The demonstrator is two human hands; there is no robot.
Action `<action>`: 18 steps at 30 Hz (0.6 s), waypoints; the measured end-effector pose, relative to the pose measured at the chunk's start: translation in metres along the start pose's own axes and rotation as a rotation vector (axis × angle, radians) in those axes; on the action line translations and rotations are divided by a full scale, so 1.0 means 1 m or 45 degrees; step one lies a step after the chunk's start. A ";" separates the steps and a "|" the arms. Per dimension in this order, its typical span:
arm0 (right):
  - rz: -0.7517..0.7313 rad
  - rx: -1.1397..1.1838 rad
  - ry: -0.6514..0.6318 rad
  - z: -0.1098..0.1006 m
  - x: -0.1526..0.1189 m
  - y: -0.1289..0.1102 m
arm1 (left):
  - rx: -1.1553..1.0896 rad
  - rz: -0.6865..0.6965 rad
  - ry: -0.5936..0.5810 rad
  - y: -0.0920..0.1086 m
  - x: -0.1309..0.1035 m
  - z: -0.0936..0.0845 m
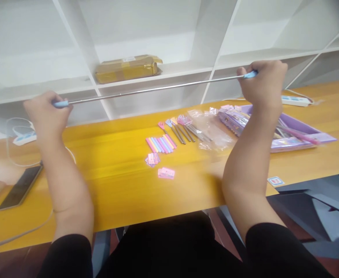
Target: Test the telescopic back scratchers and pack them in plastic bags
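A telescopic back scratcher (154,89), drawn out long, stretches between my hands above the table. My left hand (46,114) is closed around its light blue left end. Closed on the other light blue end is my right hand (263,83), held a little higher. Several shorter back scratchers (178,130) with pink, blue and yellow claw heads lie on the table below. Pastel sticks (161,144) are lined up in front of them. Nearer to me are small pink cards (166,173) and a little pile of printed cards (152,159).
Clear plastic bags (212,129) lie beside a purple box (299,129) with packaged items, partly behind my right arm. A taped cardboard parcel (127,68) sits on the white shelf. A phone (20,187) and power strips (296,101) with cables are at the sides.
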State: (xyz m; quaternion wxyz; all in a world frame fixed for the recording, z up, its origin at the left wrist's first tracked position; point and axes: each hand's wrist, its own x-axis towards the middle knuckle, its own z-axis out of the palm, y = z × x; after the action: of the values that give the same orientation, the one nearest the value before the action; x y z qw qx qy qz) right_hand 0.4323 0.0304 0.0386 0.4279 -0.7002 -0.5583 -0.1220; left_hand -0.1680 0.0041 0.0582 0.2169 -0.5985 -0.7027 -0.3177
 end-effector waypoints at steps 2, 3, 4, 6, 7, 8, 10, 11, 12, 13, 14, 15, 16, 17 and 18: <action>0.014 -0.020 0.017 0.000 0.001 0.002 | 0.053 0.000 -0.024 -0.001 0.002 0.001; 0.019 -0.021 0.024 0.001 0.001 0.003 | 0.095 -0.008 -0.037 -0.002 0.002 0.002; 0.018 -0.017 0.035 0.002 0.001 0.003 | 0.142 -0.020 -0.051 -0.002 0.003 0.003; 0.009 -0.015 0.056 0.006 0.002 0.003 | 0.236 -0.063 -0.078 0.000 0.005 0.005; 0.000 -0.015 0.059 0.008 0.002 0.003 | 0.270 -0.084 -0.101 0.001 0.005 0.005; -0.011 -0.015 0.054 0.010 0.003 0.003 | 0.296 -0.096 -0.130 0.002 0.006 0.006; -0.025 -0.014 0.030 0.015 0.004 0.005 | 0.338 -0.115 -0.186 0.004 0.006 0.007; -0.036 -0.010 0.007 0.017 0.004 0.006 | 0.357 -0.115 -0.222 0.005 0.006 0.007; -0.045 -0.005 -0.013 0.019 0.005 0.008 | 0.382 -0.117 -0.253 0.006 0.007 0.008; -0.049 0.000 -0.028 0.021 0.005 0.010 | 0.410 -0.121 -0.276 0.007 0.007 0.009; -0.046 0.001 -0.035 0.022 0.006 0.011 | 0.437 -0.120 -0.299 0.008 0.007 0.010; -0.039 0.001 -0.042 0.024 0.006 0.013 | 0.457 -0.113 -0.319 0.009 0.008 0.011; -0.027 -0.003 -0.046 0.025 0.006 0.015 | 0.469 -0.101 -0.334 0.010 0.008 0.013; -0.014 -0.005 -0.052 0.026 0.007 0.016 | 0.474 -0.092 -0.345 0.011 0.008 0.015; 0.000 -0.008 -0.056 0.028 0.007 0.018 | 0.476 -0.088 -0.355 0.013 0.008 0.016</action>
State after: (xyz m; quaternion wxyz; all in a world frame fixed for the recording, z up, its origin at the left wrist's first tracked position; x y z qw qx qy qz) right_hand 0.4421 0.0550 0.0179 0.4134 -0.7042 -0.5670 -0.1084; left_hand -0.1560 0.0227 0.0548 0.2138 -0.5615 -0.7927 -0.1033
